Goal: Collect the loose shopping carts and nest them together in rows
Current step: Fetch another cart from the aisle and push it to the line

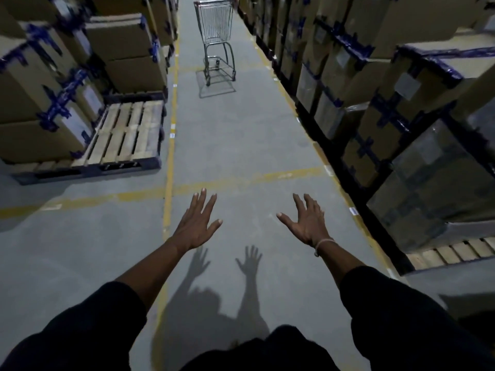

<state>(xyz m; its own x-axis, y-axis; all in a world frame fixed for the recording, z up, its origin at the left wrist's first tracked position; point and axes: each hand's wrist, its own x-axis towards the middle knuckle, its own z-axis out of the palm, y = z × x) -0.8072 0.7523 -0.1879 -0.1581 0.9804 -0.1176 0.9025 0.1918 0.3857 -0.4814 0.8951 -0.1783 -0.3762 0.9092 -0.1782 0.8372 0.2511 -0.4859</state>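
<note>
One wire shopping cart (216,28) stands alone far down the aisle, upright on its wheels, with a reddish handle at the top. My left hand (197,223) is stretched forward over the grey floor, palm down, fingers spread and holding nothing. My right hand (308,222) is out beside it, also spread and holding nothing, with a pale band on the wrist. Both hands are well short of the cart. No other cart is in view.
Stacked cardboard boxes (123,49) with blue tape line the left side. A wooden pallet (128,135) juts toward the aisle at left. Racks of boxes (401,103) run along the right. Yellow floor lines (168,183) mark the aisle.
</note>
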